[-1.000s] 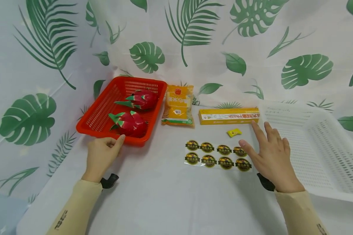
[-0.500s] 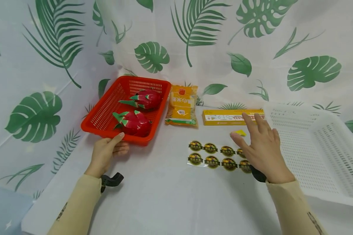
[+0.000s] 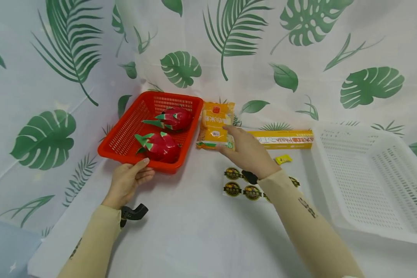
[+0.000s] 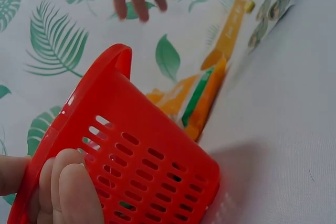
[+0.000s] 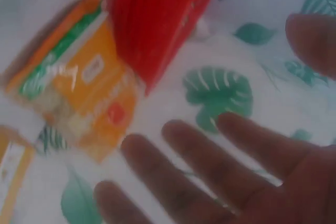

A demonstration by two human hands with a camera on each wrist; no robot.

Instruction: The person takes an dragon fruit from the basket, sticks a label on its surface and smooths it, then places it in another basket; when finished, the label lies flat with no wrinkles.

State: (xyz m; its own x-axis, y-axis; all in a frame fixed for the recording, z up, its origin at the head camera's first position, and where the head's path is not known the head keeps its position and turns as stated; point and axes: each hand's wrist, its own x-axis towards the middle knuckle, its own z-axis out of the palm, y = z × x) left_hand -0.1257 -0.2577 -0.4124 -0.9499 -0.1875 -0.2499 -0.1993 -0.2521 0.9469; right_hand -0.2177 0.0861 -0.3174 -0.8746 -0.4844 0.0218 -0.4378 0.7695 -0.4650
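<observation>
Left hand (image 3: 127, 182) grips red basket (image 3: 166, 166); right hand (image 3: 249, 150), fingers spread, partly hides orange bag (image 3: 213, 120), yellow box (image 3: 288, 139).

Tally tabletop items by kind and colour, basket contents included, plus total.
Red perforated plastic basket: 1
White perforated plastic basket: 1
Red-and-green dragon fruits: 2
Orange printed plastic bag: 1
Long yellow rectangular box: 1
Small yellow wrapped packet: 1
Clear sheet of round stickers: 1
Total: 8

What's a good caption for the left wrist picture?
Left hand gripping a red basket, an orange bag behind it.
</observation>
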